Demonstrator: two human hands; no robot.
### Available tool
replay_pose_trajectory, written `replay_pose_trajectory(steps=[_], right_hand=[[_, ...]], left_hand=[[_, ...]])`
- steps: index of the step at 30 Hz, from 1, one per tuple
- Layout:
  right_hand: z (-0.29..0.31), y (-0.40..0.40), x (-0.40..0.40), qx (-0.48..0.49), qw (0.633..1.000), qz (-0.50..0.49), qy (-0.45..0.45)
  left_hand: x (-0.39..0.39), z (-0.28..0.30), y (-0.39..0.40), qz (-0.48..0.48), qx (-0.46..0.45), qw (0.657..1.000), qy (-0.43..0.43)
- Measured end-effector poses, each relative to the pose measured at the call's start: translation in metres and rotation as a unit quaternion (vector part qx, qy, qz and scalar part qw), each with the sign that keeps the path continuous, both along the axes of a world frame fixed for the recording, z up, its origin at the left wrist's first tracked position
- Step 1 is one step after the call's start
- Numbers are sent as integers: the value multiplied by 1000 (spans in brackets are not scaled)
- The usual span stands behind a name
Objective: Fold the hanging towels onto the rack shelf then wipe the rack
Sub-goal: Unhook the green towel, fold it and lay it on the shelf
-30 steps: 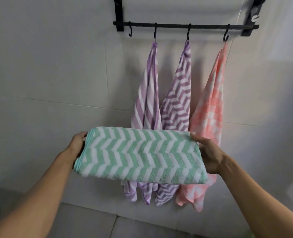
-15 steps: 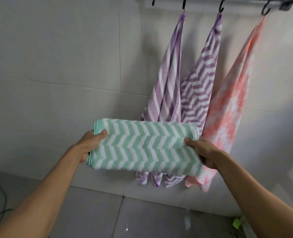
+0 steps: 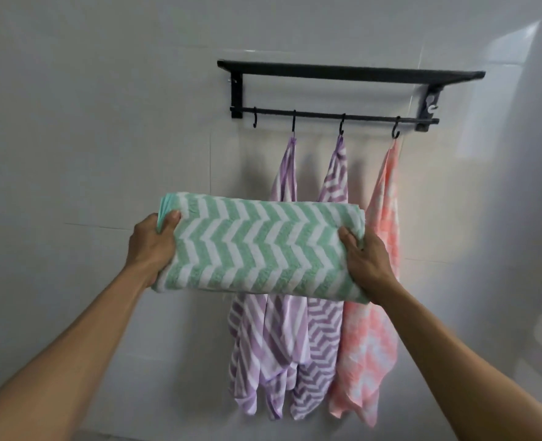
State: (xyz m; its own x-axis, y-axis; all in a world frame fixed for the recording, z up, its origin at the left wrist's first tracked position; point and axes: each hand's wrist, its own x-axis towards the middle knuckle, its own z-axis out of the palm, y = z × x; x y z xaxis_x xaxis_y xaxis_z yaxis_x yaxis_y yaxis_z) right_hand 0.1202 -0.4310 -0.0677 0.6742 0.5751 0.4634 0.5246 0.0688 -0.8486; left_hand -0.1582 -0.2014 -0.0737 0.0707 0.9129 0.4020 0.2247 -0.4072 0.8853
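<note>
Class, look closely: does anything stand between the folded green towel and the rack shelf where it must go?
Nothing visible does. Both hands, left hand and right hand, hold the folded green towel below the rack shelf; only bare wall lies between.

Left hand (image 3: 150, 246) and right hand (image 3: 366, 261) grip the ends of folded green chevron towel (image 3: 257, 246), held level below black wall rack (image 3: 343, 73). Two purple towels (image 3: 282, 345) and pink towel (image 3: 371, 338) hang from hooks (image 3: 342, 125) behind it.
</note>
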Motion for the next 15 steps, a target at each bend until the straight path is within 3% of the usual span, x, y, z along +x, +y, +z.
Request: replay_pose_trajectory(steps=[15], right_hand=[[132, -66, 14, 88, 993, -56, -62]], left_hand=[[-14, 156, -79, 126, 183, 975, -30]])
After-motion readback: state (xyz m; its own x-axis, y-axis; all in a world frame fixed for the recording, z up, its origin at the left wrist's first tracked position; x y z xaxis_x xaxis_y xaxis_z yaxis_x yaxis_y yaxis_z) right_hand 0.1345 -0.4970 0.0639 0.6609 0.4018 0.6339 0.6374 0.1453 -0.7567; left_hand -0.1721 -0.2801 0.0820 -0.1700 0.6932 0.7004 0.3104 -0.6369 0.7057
